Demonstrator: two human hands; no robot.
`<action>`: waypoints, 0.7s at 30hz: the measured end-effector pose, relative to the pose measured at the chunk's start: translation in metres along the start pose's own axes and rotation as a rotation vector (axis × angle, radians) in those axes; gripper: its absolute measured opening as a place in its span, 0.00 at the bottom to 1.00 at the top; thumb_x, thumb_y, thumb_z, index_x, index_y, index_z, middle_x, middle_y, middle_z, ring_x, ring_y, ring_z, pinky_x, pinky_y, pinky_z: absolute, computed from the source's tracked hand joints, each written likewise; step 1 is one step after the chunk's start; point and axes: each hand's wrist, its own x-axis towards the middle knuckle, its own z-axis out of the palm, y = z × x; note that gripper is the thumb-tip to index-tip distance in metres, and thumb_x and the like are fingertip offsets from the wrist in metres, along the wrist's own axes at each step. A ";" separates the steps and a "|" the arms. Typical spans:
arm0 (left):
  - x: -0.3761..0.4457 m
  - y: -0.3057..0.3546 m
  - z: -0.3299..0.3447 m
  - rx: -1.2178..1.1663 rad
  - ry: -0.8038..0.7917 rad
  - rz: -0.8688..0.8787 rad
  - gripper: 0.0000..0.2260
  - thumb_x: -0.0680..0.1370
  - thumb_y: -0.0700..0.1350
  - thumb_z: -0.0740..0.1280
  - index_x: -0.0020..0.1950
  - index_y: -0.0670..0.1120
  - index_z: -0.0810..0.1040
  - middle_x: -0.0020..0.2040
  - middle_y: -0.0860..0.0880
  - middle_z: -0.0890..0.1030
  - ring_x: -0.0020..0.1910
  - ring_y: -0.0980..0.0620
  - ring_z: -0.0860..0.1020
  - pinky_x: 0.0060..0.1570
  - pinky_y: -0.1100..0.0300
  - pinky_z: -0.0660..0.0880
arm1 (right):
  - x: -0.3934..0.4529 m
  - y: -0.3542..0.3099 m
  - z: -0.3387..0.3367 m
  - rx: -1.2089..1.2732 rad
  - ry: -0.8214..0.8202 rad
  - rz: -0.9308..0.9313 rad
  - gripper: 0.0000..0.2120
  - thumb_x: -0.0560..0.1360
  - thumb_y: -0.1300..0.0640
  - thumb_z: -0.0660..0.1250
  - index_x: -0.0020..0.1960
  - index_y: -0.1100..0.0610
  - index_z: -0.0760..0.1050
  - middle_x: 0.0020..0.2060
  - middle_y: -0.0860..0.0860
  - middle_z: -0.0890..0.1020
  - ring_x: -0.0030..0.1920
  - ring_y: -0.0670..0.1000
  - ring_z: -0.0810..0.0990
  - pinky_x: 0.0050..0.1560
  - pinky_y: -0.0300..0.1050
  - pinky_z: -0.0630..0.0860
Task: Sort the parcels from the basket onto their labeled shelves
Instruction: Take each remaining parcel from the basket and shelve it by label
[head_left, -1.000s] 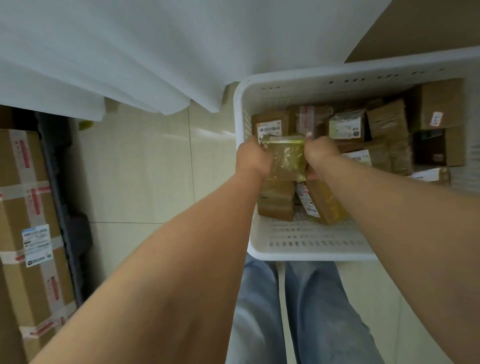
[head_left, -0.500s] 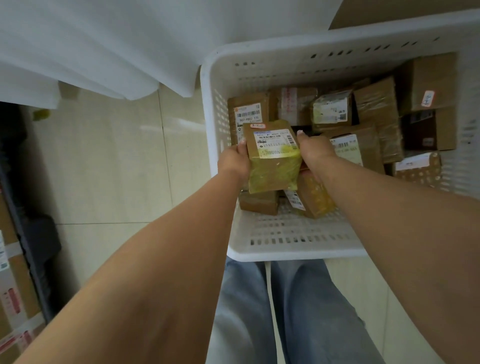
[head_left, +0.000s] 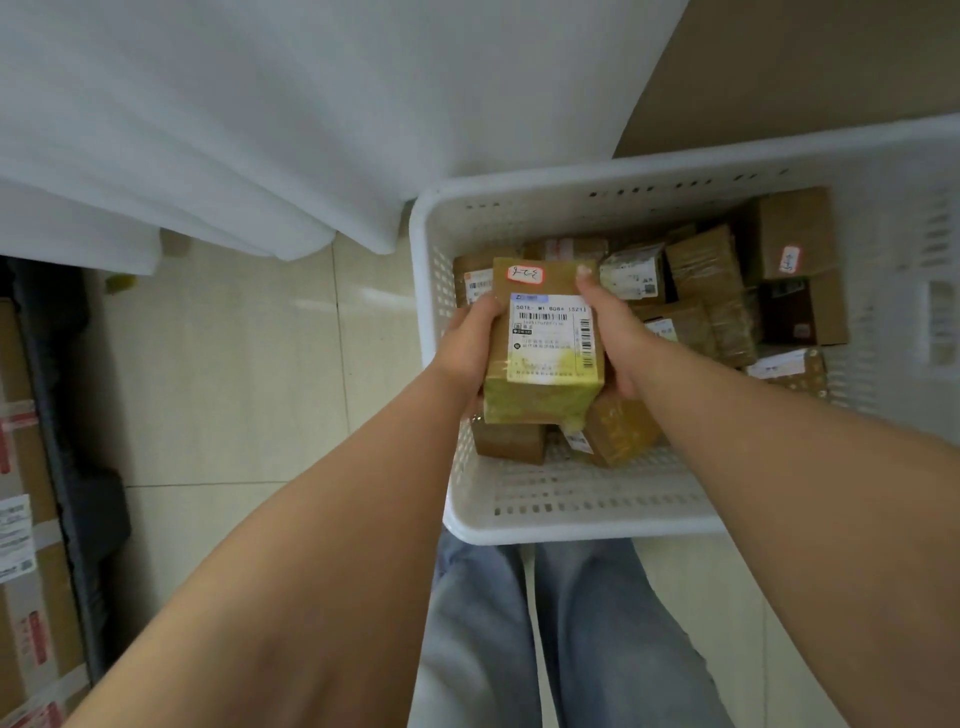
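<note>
Honestly, I'd worry the taped parcel (head_left: 543, 343), clamped sideways between left hand (head_left: 470, 347) and right hand (head_left: 610, 332), slips back into the basket (head_left: 571, 514).

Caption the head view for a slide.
Both hands, left hand and right hand, hold a labeled parcel above the white basket.

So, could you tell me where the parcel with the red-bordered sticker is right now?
In the head view, the parcel is held between the left hand and right hand, above the left end of the white basket.
</note>
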 end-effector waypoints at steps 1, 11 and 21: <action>-0.011 0.009 0.004 0.018 -0.008 0.039 0.20 0.78 0.53 0.58 0.66 0.45 0.72 0.53 0.44 0.83 0.45 0.45 0.83 0.31 0.61 0.77 | -0.012 -0.010 0.000 0.009 -0.014 -0.032 0.30 0.74 0.29 0.53 0.48 0.51 0.81 0.43 0.55 0.86 0.47 0.59 0.84 0.55 0.57 0.77; -0.150 0.112 0.044 0.208 -0.163 0.304 0.20 0.75 0.63 0.64 0.56 0.51 0.81 0.50 0.50 0.85 0.50 0.49 0.83 0.54 0.52 0.77 | -0.169 -0.094 -0.023 0.085 0.181 -0.477 0.31 0.74 0.29 0.55 0.60 0.52 0.77 0.47 0.52 0.85 0.46 0.54 0.85 0.52 0.54 0.80; -0.327 0.196 0.099 0.334 -0.277 0.760 0.13 0.78 0.56 0.63 0.52 0.48 0.81 0.42 0.52 0.85 0.41 0.54 0.84 0.36 0.64 0.78 | -0.365 -0.151 -0.062 0.176 0.291 -0.836 0.33 0.77 0.32 0.52 0.64 0.58 0.74 0.54 0.57 0.83 0.55 0.59 0.81 0.57 0.54 0.77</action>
